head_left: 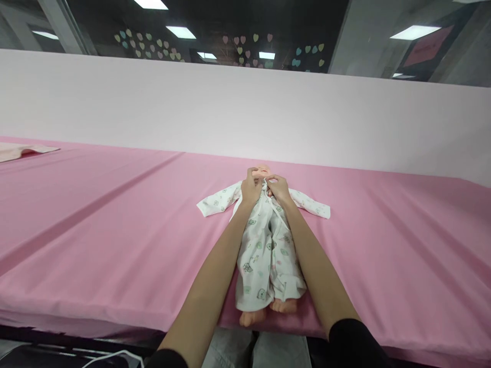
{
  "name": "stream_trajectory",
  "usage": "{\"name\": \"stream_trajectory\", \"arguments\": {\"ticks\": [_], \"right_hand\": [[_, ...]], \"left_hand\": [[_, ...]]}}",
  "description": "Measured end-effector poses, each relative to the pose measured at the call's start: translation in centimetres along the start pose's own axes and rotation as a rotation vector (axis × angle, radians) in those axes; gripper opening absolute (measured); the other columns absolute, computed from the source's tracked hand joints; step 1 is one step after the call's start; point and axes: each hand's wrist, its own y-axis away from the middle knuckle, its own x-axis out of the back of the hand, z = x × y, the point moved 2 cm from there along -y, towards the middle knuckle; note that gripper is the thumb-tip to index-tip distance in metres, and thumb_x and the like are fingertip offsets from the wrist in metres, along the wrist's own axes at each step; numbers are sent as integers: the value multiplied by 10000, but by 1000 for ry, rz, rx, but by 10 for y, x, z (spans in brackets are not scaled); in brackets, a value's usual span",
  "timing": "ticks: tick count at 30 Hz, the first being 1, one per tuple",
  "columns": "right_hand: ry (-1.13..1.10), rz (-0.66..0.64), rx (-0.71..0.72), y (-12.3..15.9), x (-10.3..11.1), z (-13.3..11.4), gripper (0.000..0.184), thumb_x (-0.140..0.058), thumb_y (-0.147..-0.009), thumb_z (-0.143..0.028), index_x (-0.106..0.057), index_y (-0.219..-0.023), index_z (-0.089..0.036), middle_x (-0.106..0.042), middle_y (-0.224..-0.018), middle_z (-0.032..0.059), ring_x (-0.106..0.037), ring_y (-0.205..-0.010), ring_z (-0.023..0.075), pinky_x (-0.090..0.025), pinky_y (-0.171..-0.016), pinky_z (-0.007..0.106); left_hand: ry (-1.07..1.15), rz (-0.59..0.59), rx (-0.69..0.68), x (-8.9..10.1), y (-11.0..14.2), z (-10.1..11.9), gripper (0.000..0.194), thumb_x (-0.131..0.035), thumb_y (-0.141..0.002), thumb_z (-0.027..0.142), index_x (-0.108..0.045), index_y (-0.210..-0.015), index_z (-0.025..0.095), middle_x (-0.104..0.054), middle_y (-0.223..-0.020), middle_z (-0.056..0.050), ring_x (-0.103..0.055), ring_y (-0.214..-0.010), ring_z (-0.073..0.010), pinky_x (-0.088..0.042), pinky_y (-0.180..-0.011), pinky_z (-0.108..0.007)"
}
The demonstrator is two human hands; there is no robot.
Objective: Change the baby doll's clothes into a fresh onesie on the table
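A baby doll (263, 170) lies on its back on the pink-covered table, its bare feet (253, 317) toward me. It wears a white baby outfit (255, 258) printed with small green and pink figures, the sleeves spread out to both sides. At the doll's neck, my left hand (251, 188) pinches the outfit's collar edge. Close beside it, my right hand (279, 189) has its fingers closed on the collar from the other side. The fingertips almost meet below the doll's chin. My hands hide part of the doll's head and the chest of the outfit.
The pink sheet (115, 230) covers the whole table, with long creases. A folded pale pink cloth (23, 151) lies at the far left. Behind the table runs a low white wall (230, 112) with dark windows above. A white cable (115, 353) hangs below the front edge.
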Motion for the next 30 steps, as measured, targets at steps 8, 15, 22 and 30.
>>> {"name": "stream_trajectory", "arguments": {"ticks": [8,15,22,30], "right_hand": [[179,-39,16,6,-2,-14,110,-480,-705,-76,-526,-721,-174,-441,-318,-88,-422,-272,76,-296,-323,131],[82,-28,-54,1,-4,-9,93,-504,-675,-81,-513,-665,-172,-409,-320,-89,-362,-266,61,-246,-319,141],[79,-3,-137,1,-4,-9,99,-512,-698,-130,-502,-603,-158,-403,-376,-73,-331,-319,61,-286,-363,174],[475,57,181,11,-1,-39,231,-477,-802,-220,-663,-924,-157,-682,-903,60,-622,-852,145,-449,-799,234]], "left_hand": [[16,11,-18,-1,-1,3,479,-556,-767,185,-381,-1209,240,-707,-856,16,-670,-766,-137,-458,-708,-224],[-20,54,-7,1,-3,0,385,-555,-754,144,-503,-1130,207,-708,-821,-4,-669,-751,-150,-472,-694,-231],[163,-7,67,-1,-9,-5,170,-587,-731,135,-685,-869,137,-714,-904,-78,-677,-781,-157,-508,-760,-250],[660,-300,262,15,-19,4,378,-577,-632,48,-651,-999,105,-686,-1007,-108,-644,-895,-155,-490,-819,-270]]}}
